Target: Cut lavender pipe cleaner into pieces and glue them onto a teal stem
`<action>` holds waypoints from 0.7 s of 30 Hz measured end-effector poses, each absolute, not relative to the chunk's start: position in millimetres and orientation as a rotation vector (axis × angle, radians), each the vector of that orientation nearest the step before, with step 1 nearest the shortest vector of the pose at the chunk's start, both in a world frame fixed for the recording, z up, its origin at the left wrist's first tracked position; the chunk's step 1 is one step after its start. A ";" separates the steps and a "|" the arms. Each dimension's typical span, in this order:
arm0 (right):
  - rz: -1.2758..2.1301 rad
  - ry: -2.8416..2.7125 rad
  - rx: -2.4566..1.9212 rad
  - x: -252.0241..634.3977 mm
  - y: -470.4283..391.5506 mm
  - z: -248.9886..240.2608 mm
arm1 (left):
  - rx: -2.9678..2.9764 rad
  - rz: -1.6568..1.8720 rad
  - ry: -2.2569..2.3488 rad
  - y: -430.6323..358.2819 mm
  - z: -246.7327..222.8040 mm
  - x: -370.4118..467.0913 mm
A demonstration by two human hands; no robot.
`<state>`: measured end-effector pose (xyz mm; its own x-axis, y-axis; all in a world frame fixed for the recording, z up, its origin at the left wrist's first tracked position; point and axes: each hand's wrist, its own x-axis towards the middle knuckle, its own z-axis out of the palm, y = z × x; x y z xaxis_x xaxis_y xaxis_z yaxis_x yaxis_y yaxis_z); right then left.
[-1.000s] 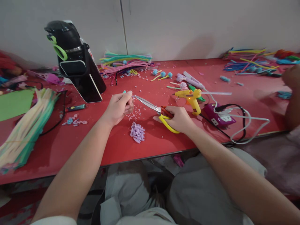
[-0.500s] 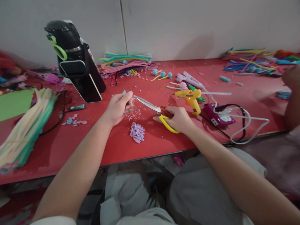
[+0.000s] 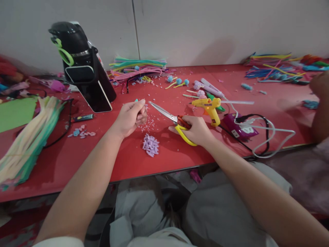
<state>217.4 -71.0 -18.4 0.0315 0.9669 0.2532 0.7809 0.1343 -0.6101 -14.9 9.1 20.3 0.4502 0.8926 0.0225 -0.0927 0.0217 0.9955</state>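
My left hand (image 3: 132, 116) is closed in a pinch above the red table (image 3: 128, 154); what it holds is mostly hidden, with a bit of teal showing behind the thumb. In my right hand (image 3: 196, 130) are scissors (image 3: 164, 112) with yellow and orange handles. Their blades look closed, the tips pointing at my left fingertips with a small gap between. Below the blades lies a pile of short lilac pieces (image 3: 150, 145), with tiny pale clippings (image 3: 147, 125) scattered behind it.
A yellow glue gun (image 3: 211, 107) and a purple power block (image 3: 239, 128) with cables are on the right. A black bottle (image 3: 89, 72) stands back left. Pipe-cleaner bundles (image 3: 33, 137) lie at left and along the wall. A person's arm (image 3: 321, 106) shows at far right.
The scissors have drawn back slightly to the right, away from my left fingertips. My left hand has barely moved.
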 end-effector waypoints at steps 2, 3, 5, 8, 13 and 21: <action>0.378 -1.801 -1.677 217.6 -71.2 -18.5 | 1.324 0.908 0.782 9.6 19.6 -15.5; 0.378 -1.807 -1.674 217.7 -71.1 -18.8 | 1.327 0.907 0.777 9.7 19.3 -15.7; 0.380 -1.811 -1.676 217.7 -70.5 -19.6 | 1.330 0.902 0.771 9.7 18.7 -15.9; 0.365 -1.804 -1.695 217.3 -69.1 -21.0 | 1.310 0.896 0.757 9.2 18.5 -15.3; 0.373 -1.744 -1.758 217.4 -67.2 -20.7 | 1.363 0.862 0.779 10.9 18.2 -17.7; 0.219 -1.954 -2.057 231.4 -65.8 11.2 | 2.016 0.806 0.988 -11.5 18.9 -38.7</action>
